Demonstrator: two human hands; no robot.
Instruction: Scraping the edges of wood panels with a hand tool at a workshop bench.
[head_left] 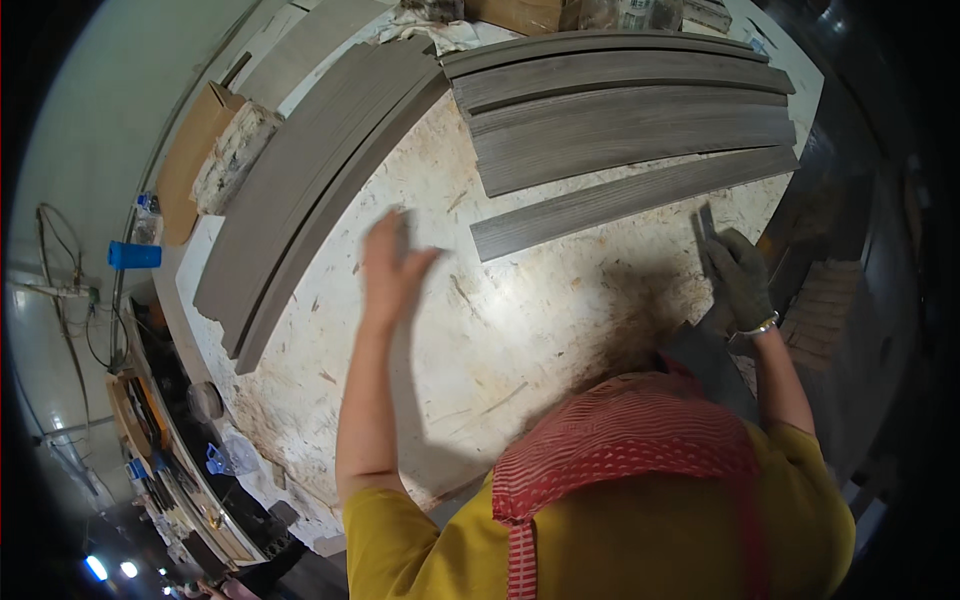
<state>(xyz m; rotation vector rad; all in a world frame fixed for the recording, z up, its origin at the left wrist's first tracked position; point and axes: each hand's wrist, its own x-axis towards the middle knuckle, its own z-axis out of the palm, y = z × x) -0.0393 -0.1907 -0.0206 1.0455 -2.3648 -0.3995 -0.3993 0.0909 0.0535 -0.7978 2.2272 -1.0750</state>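
Observation:
My bare left hand (393,262) hovers over the stained white tabletop (440,350), thumb apart from the fingers and holding nothing; its fingertips are smeared by motion. On the right, a grey glove covers my right hand (745,280), which is closed on a thin, flat, dark strip-like tool (706,225); its exact kind cannot be made out. Just beyond that hand lies a single grey wood-grain board (630,200), slightly slanted. Further back, several similar boards (630,135) rest side by side, some overlapping. To the left of my left hand is a long stack of grey boards (320,190).
A cardboard piece (195,160) and a stained whitish block (235,155) stand at the left edge, near a blue cup (134,255). Along the back are a white rag (440,36) and a cardboard box (525,14). Stacked brownish pieces (822,310) sit beyond the table's right side.

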